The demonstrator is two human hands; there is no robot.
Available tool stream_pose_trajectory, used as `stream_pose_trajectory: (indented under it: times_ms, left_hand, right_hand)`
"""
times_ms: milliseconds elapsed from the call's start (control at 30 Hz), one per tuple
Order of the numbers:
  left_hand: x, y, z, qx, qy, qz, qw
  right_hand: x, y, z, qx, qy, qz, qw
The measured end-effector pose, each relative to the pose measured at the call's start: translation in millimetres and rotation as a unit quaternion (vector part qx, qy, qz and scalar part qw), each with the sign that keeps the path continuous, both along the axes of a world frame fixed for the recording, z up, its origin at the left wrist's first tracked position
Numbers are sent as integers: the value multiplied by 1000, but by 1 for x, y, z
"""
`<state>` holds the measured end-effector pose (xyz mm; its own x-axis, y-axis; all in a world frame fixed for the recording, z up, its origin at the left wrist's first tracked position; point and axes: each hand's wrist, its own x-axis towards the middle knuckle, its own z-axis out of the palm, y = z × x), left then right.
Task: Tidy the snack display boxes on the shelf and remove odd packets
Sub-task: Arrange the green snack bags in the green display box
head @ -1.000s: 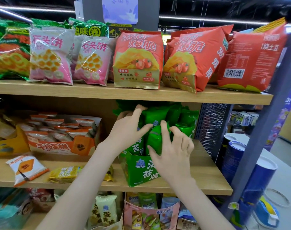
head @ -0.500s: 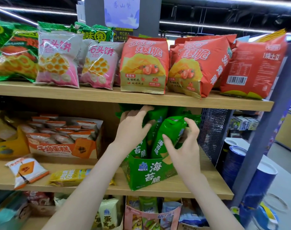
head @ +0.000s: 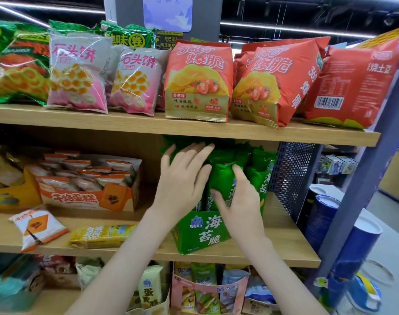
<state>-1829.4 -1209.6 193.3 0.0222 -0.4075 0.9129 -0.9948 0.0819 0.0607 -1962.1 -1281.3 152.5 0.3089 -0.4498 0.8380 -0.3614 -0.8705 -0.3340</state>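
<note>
Green packets (head: 259, 164) are pressed back by the flat left hand (head: 182, 180); at its three o'clock, one packet (head: 220, 178) is gripped by the right hand (head: 241, 201), probably for straightening.

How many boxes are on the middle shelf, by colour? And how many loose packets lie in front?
Green seaweed box: 1
Orange-and-white cake box: 1
Yellow box: 1
White-and-orange loose packet: 1
Yellow loose packet: 1
Total: 5

Packets (head: 219, 178) in box (head: 200, 233) on shelf (head: 285, 244)
</note>
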Motion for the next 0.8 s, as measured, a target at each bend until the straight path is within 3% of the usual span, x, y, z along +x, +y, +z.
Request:
stream_pose_trajectory:
  times_ms: [133,233,300,467,800]
  left_hand:
    - [-22,-4,-22,62,3,-44,997]
    - [-20,-13,-34,69,-16,-6,997]
    - [-16,-17,-41,57,-43,13,997]
    - [-9,-24,-45,56,-89,23,994]
    - [3,-24,-40,66,-81,-31,994]
  right_hand:
    - [-10,-6,-2,7,8,36,999]
    - [-25,-19,-4,-54,-42,-26,997]
    - [-32,-36,-6,17,-87,-38,995]
    - [-31,-54,-10,156,-38,64,985]
    - [-35,-27,-19,72,-134,54,987]
